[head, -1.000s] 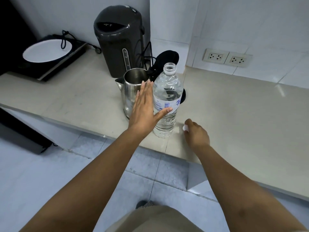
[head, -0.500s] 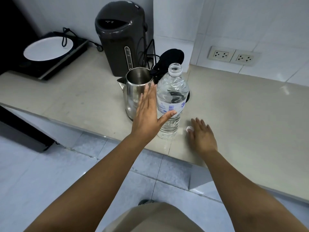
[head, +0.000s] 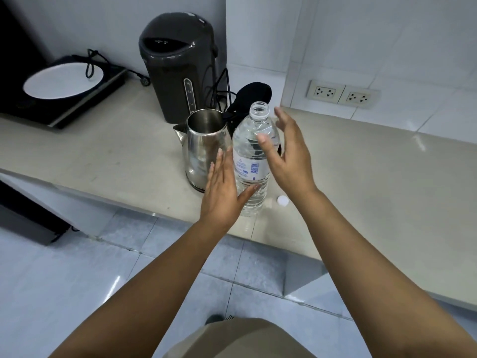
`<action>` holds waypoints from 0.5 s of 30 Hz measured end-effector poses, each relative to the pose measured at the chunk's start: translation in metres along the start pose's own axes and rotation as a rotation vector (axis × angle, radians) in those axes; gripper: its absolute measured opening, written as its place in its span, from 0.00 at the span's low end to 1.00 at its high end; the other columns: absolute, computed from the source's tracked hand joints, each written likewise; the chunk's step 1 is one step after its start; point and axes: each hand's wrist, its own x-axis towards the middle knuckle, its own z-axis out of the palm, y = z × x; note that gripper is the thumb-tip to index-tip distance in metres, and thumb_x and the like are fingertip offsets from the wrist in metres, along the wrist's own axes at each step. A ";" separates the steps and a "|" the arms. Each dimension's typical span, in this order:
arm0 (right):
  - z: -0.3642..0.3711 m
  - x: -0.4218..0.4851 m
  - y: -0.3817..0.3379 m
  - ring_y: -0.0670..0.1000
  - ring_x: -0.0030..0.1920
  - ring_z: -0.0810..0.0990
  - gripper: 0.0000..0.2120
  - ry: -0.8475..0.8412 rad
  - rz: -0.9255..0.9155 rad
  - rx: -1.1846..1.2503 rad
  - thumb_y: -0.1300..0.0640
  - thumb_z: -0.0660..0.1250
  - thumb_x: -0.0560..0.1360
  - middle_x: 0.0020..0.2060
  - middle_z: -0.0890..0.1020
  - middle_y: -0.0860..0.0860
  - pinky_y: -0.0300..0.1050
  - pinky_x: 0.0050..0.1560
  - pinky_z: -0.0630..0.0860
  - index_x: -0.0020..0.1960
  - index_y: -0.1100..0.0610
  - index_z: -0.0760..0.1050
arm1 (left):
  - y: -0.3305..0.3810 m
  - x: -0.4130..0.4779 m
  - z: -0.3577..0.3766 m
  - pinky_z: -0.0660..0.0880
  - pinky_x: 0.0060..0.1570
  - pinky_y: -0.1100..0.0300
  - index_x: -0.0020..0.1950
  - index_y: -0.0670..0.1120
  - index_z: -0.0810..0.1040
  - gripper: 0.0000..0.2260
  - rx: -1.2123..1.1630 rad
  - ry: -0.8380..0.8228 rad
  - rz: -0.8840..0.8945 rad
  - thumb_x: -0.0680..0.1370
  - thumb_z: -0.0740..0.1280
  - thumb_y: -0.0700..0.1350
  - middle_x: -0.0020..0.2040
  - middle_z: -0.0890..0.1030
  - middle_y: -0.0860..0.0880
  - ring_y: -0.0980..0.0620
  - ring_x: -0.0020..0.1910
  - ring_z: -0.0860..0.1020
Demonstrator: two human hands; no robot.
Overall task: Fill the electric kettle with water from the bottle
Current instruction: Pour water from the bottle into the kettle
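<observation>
A clear plastic water bottle [head: 249, 161] stands upright and uncapped near the counter's front edge. Its white cap [head: 283, 200] lies on the counter just to its right. Directly left of the bottle stands the steel electric kettle [head: 204, 143], its black lid [head: 254, 95] flipped open behind it. My left hand [head: 223, 195] lies flat against the bottle's left side, fingers straight, thumb on the lower front. My right hand [head: 289, 153] hovers at the bottle's upper right, fingers spread and slightly curved, holding nothing.
A dark thermo pot [head: 178, 65] with tangled cords stands behind the kettle. At far left a white plate [head: 60, 81] sits on a black induction cooker [head: 77, 104]. Two wall sockets [head: 342, 94] are at the right. The beige counter [head: 374, 182] runs rightward; tiled floor below.
My right hand left the cap on the counter and rose to the bottle's upper right side. The left hand stays flat against the bottle.
</observation>
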 end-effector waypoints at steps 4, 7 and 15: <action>0.013 -0.002 -0.009 0.43 0.66 0.71 0.40 -0.076 0.037 0.081 0.35 0.70 0.68 0.69 0.69 0.45 0.36 0.62 0.69 0.73 0.46 0.57 | -0.007 -0.012 0.007 0.46 0.77 0.54 0.79 0.41 0.45 0.42 0.061 -0.016 0.020 0.77 0.63 0.62 0.80 0.49 0.45 0.55 0.78 0.45; 0.017 -0.003 -0.005 0.44 0.66 0.71 0.44 -0.064 0.069 0.105 0.37 0.75 0.63 0.69 0.69 0.44 0.41 0.65 0.71 0.72 0.43 0.56 | -0.013 -0.020 0.012 0.45 0.76 0.55 0.79 0.41 0.43 0.42 0.093 -0.053 0.040 0.78 0.63 0.61 0.80 0.48 0.46 0.54 0.78 0.45; 0.025 -0.005 0.000 0.48 0.60 0.78 0.44 -0.042 0.175 0.180 0.41 0.79 0.59 0.63 0.76 0.45 0.52 0.61 0.77 0.68 0.40 0.58 | -0.018 -0.029 0.023 0.48 0.76 0.54 0.78 0.37 0.47 0.42 0.153 -0.074 0.043 0.78 0.64 0.60 0.79 0.50 0.42 0.49 0.78 0.51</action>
